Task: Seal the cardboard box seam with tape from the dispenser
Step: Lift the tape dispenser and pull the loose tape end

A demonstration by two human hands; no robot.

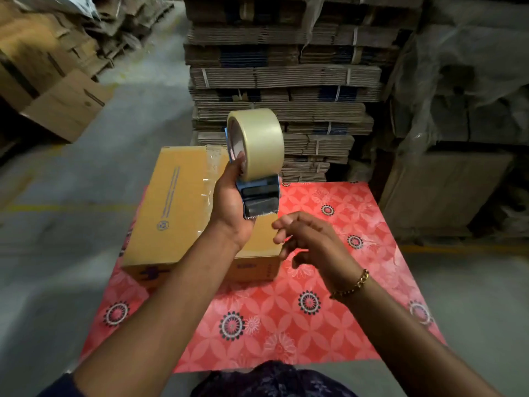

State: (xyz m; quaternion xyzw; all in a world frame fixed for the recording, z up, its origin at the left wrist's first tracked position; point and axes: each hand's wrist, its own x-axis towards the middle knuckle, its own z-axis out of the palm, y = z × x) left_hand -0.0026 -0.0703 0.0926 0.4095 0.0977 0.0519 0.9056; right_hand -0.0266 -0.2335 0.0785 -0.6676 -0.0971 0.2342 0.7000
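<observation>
The closed brown cardboard box [183,207] lies at the 10 o'clock part of the red flower-pattern tabletop [315,282], with clear tape along its seam. Above the box, the left hand [229,204] has its grip closed around the blue tape dispenser [259,196], which carries a pale tape roll [257,141]. At 3 o'clock from it, the right hand [309,239] hangs with loose fingers, holding nothing. Stacks of flat cartons [283,81] stand at 12 o'clock.

Dim warehouse light, seemingly from overhead, falls brightest on the red patterned mat [329,310] and the tape roll [262,141]. The far cardboard stacks [286,81] and right corner sink into shadow. Edges bow and smear; the right hand [310,239] looks motion-blurred.
</observation>
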